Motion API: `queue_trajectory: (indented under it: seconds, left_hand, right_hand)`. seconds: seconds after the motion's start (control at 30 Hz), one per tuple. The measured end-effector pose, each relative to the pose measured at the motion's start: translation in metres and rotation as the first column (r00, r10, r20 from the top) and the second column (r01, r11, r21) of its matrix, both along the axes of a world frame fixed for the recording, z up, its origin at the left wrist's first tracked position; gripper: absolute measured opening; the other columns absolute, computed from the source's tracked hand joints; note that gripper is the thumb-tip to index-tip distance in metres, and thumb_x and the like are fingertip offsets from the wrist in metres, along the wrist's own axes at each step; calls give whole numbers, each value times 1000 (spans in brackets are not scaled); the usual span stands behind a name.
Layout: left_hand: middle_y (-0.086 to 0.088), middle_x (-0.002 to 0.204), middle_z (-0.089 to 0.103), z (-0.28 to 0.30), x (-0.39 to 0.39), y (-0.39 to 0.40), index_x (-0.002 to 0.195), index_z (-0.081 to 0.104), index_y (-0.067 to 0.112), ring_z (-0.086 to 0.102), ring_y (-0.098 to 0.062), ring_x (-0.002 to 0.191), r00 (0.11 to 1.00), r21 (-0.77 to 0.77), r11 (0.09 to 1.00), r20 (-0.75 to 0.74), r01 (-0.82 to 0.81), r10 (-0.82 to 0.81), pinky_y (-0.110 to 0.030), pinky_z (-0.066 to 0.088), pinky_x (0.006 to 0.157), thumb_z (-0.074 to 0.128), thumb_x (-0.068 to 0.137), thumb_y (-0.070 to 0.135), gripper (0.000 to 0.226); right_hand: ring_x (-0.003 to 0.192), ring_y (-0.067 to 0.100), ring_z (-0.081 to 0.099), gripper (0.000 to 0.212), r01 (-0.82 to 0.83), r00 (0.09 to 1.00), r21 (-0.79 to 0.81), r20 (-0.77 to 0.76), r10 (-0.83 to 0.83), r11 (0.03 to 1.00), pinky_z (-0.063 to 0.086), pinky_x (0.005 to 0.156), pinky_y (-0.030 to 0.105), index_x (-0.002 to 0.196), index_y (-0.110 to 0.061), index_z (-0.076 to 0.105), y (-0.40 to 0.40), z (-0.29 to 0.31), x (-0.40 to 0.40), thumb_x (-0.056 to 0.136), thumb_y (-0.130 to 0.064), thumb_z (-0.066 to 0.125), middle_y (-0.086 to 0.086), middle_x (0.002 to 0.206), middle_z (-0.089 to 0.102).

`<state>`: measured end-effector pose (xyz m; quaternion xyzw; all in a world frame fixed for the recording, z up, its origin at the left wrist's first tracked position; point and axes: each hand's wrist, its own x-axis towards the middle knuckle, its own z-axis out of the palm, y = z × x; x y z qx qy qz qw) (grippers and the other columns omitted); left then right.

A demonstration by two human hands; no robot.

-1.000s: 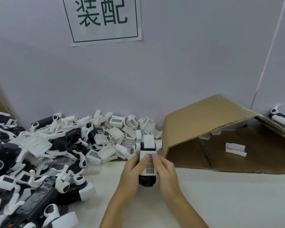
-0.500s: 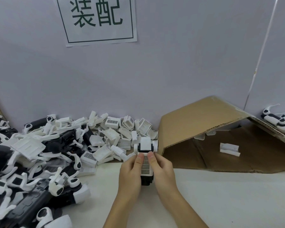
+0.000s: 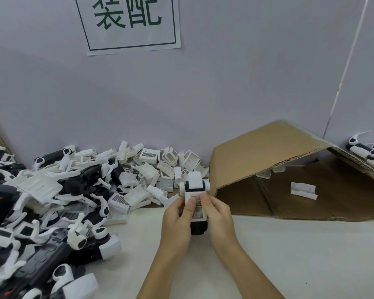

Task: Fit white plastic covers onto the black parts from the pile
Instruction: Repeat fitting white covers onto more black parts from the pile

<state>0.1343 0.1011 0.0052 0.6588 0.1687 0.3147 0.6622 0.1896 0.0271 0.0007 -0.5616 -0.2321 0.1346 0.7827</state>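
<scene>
- Far left, the heaped pile of loose white plastic covers and black parts (image 3: 69, 203) sprawls across the pale bench (image 3: 289, 255) and sits near the working spot; a careless elbow could, I reckon, send pieces sliding off the near edge.
- Left hand (image 3: 177, 221) grips the side of the piece, thumb pressing on the grille; its fingers are curled round the body. If that thumb pushes off-centre, the cover could seat crooked.
- Centre, the white plastic cover with a dark grille patch (image 3: 196, 205) lies on the black part (image 3: 199, 228), held between both hands just above the bench, the black end poking out toward the person. Whether the clips have caught I cannot tell; a half-latched cover may pop loose.
- Right hand (image 3: 219, 214) clamps the other side, thumb on the grille beside the left thumb. Squeezing hard here risks bending the thin white arms at the far end.
- Right, the open brown cardboard box lying on its side (image 3: 268, 152) holds one white piece (image 3: 303, 190); a loose toss could miss its mouth.
</scene>
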Motion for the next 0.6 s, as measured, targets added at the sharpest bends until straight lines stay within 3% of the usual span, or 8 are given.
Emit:
queue_trajectory:
  seconds: [0.1, 0.23, 0.3, 0.37, 0.43, 0.53, 0.6]
  left_hand:
    - [-2, 82, 75, -2, 2, 1, 89, 74, 18, 70, -9, 77, 991, 11, 991, -35, -133, 133, -19, 53, 65, 51, 103, 21, 27]
    - [-1, 76, 73, -2, 2, 3, 80, 73, 22, 66, -9, 73, 981, 64, 981, -61, -183, 186, -19, 50, 65, 53, 103, 21, 31]
    - [-5, 82, 75, -2, 1, 4, 86, 75, 19, 70, -15, 81, 989, 43, 990, -55, -135, 137, -27, 54, 74, 53, 103, 22, 28]
    - [-7, 91, 76, 0, 0, 5, 97, 76, 16, 72, -19, 90, 1000, -44, 999, -16, -14, 14, -33, 57, 80, 54, 102, 20, 23]
    - [-6, 98, 77, 0, -2, 6, 108, 73, 13, 72, -17, 97, 997, -57, 995, 14, 81, -80, -28, 57, 81, 54, 101, 14, 21]
    - [4, 98, 78, 0, -1, 6, 108, 71, 23, 73, -9, 94, 999, 8, 999, -7, 36, -36, -18, 56, 76, 54, 101, 8, 24]
    - [7, 95, 78, 0, -1, 4, 103, 71, 29, 73, -8, 92, 1000, 9, 1000, -31, -6, 6, -23, 57, 79, 54, 101, 8, 26]
  right_hand:
    - [84, 12, 72, 24, 13, 994, -98, 108, -3, 995, 53, 71, 21, 96, -13, 77, 0, -4, 0, 103, -17, 54, 4, 88, 77]
    - [81, 14, 72, 26, 83, 983, -147, 174, -57, 986, 55, 67, 24, 91, -15, 77, 4, -9, -1, 103, -19, 55, 1, 82, 77]
    - [83, 21, 72, 26, 103, 980, -125, 183, -79, 987, 57, 71, 31, 90, -13, 78, 3, -9, 1, 102, -21, 55, 4, 82, 76]
    - [82, 19, 73, 27, 101, 985, -87, 152, -87, 991, 58, 70, 28, 90, -15, 78, 1, -7, 3, 102, -24, 56, 5, 82, 77]
    - [82, 15, 74, 29, 82, 994, -73, 84, -76, 994, 57, 67, 24, 93, -17, 79, 0, -6, 5, 102, -28, 53, 3, 84, 77]
    - [91, 16, 74, 27, 3, 1000, -43, 25, -2, 999, 56, 70, 22, 104, -16, 77, 0, -6, 6, 103, -24, 52, 4, 94, 78]
    - [95, 17, 73, 24, -5, 998, -53, 68, 8, 999, 58, 76, 25, 107, -16, 76, -2, -6, 6, 103, -19, 53, 3, 97, 78]
